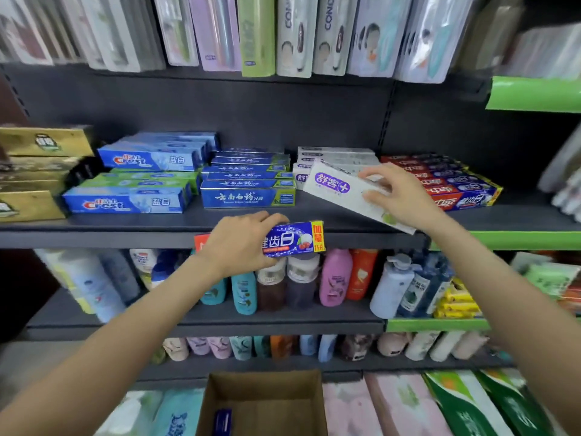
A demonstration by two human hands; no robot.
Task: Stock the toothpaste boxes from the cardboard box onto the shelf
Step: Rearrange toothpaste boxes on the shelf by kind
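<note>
A: Right hand [397,193] is pinching a white toothpaste box [349,191] marked 舒客+, tilted over the shelf [157,229] edge. White stack [333,157] sitting just behind the grip, red boxes [446,180] just right of it.

B: Left hand [239,243] is gripping a blue box [294,239] reading 健齿白, below the shelf lip. Crest [125,201] boxes lying up-left of that grip; cardboard box [264,404] standing well below.

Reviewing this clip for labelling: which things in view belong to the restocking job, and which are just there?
Job: white toothpaste box in right hand; blue toothpaste box in left hand; cardboard box; shelf.
Not: toothbrush packs; shampoo bottles.
</note>
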